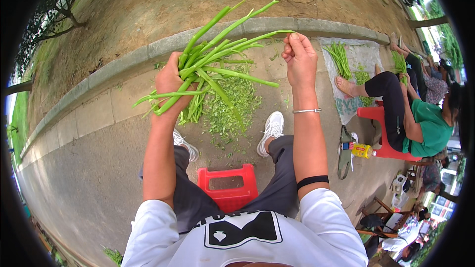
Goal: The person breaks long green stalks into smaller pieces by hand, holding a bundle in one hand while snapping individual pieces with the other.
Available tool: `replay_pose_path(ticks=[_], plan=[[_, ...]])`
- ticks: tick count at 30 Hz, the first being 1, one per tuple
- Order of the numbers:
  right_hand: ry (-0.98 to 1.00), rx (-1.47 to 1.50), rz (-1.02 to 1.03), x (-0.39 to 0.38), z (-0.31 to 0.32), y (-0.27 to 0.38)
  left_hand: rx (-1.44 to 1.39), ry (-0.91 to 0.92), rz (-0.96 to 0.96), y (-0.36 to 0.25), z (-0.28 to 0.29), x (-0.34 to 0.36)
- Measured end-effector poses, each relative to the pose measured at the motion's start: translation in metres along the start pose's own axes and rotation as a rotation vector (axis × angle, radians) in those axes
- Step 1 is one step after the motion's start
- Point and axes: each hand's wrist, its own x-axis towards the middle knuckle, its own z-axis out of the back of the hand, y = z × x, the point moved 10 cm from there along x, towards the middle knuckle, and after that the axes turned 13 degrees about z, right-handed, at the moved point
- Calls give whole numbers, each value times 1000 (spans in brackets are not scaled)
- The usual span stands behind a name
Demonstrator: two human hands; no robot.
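Observation:
My left hand (170, 76) is closed around a loose bunch of long green vegetable stalks (210, 62), which fan out in front of me at differing angles. The thumb and fingers of my right hand (301, 53) pinch the thin tip of one stalk that reaches across from the bunch. Below the bunch, a heap of chopped or torn green bits (230, 101) is spread over the pavement between my shoes. More whole stalks (194, 109) lie at the heap's left side, partly hidden by my left hand and the bunch.
A red plastic stool (227, 184) is between my legs. A stone kerb (163, 45) borders bare earth ahead. On the right, a person in green (429, 122) sits on another red stool (378, 141), near a plastic sheet (332, 76) bearing greens. A yellow-labelled bottle (363, 151) and a strap (342, 153) lie nearby.

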Motion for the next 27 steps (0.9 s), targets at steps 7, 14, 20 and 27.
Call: replay_pose_path(ticks=[7, 14, 20, 27], plan=[[111, -527, 246, 1, -3, 30, -50, -29, 2, 6, 7, 4], [239, -1180, 777, -20, -33, 59, 56, -97, -34, 4, 13, 3], [212, -1403, 747, -17, -28, 57, 114, -95, -78, -9, 5, -5], [219, -1463, 728, -16, -26, 48, 156, -143, -125, -12, 6, -6]])
